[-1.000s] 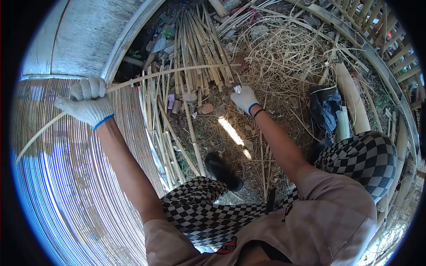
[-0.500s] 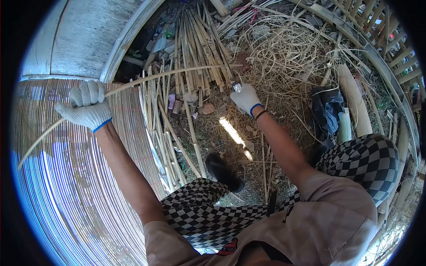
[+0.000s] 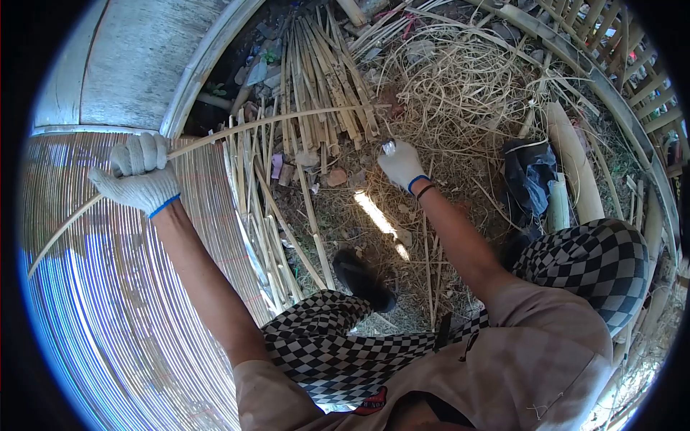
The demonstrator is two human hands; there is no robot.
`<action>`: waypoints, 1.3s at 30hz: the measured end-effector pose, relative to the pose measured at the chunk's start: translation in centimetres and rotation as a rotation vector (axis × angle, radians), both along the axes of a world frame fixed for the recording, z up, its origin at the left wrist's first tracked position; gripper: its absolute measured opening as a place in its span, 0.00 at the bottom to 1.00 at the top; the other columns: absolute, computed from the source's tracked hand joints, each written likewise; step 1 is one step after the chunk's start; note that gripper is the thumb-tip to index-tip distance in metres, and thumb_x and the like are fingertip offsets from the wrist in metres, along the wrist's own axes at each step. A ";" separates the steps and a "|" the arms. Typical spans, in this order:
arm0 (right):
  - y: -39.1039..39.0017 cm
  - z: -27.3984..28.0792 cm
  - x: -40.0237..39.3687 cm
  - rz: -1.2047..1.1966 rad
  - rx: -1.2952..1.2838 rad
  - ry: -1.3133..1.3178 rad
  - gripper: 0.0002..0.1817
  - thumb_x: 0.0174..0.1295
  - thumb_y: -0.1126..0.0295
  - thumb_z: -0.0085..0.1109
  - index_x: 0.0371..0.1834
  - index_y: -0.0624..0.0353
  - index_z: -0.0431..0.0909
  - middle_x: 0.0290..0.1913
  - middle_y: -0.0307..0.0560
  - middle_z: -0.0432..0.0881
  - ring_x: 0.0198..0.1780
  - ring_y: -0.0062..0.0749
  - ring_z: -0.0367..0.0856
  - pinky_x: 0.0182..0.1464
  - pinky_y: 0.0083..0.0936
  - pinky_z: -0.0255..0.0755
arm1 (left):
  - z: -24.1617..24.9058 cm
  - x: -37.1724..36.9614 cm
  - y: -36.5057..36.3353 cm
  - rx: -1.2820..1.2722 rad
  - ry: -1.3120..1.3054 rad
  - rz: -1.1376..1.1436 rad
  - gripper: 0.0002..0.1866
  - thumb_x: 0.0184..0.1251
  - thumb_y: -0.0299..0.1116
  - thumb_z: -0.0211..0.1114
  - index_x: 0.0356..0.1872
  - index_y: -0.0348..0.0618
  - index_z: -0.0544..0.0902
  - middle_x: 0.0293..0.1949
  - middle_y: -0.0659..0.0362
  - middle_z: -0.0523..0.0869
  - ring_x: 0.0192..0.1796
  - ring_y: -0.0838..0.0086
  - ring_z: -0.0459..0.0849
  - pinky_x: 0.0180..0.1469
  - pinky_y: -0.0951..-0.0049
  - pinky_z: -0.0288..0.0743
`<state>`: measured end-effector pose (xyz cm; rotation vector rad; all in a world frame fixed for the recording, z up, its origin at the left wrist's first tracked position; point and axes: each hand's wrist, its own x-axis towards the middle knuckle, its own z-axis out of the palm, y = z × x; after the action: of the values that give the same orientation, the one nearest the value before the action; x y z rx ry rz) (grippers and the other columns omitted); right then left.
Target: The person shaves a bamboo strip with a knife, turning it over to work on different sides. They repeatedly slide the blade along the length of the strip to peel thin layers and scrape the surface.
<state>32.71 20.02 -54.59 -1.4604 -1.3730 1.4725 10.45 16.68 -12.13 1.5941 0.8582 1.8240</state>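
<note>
"Right hand (image 3: 401,164) has edged away from the stick bundle (image 3: 323,79). Gripping what?"

"Some shiny object (image 3: 389,147), mostly hidden. Left hand (image 3: 138,174) has its fingers closed round the long strip (image 3: 237,128), which crosses the bundle."

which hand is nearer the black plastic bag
Right. The right hand is just left of the black plastic bag, apart from it; the left hand is much farther left, closed around the long thin strip.
</note>
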 end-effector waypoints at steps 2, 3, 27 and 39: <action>-0.6 2.1 -0.2 -0.002 0.098 0.081 0.18 0.59 0.67 0.62 0.50 0.63 0.82 0.42 0.62 0.89 0.47 0.57 0.87 0.53 0.43 0.80 | 0.1 -0.1 0.2 0.001 -0.019 -0.040 0.37 0.65 0.67 0.67 0.08 0.60 0.59 0.09 0.70 0.56 0.13 0.82 0.50 0.15 0.76 0.40; -0.8 3.3 -0.3 -0.003 0.152 0.126 0.18 0.59 0.66 0.61 0.50 0.63 0.82 0.42 0.62 0.88 0.47 0.58 0.87 0.52 0.44 0.79 | 0.1 -0.2 0.2 -0.005 -0.021 -0.043 0.36 0.64 0.67 0.67 0.08 0.60 0.59 0.09 0.70 0.56 0.13 0.82 0.50 0.16 0.76 0.40; 1.6 -1.6 0.0 0.027 -0.272 0.054 0.10 0.59 0.67 0.61 0.32 0.64 0.82 0.30 0.58 0.87 0.39 0.55 0.88 0.47 0.45 0.81 | 0.2 1.6 -0.3 -0.017 0.007 -0.142 0.35 0.63 0.63 0.71 0.09 0.62 0.59 0.08 0.71 0.57 0.12 0.83 0.53 0.14 0.77 0.48; 0.6 -5.2 0.6 -0.008 -0.356 0.073 0.13 0.65 0.67 0.60 0.38 0.71 0.81 0.26 0.59 0.85 0.29 0.44 0.89 0.36 0.40 0.83 | 0.4 5.9 1.4 0.004 -0.305 0.612 0.40 0.80 0.74 0.34 0.13 0.54 0.53 0.14 0.66 0.49 0.20 0.74 0.47 0.25 0.72 0.49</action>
<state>33.29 20.62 -59.75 -1.6029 -1.0986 1.8151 16.31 18.12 -11.73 1.0681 1.2860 2.4005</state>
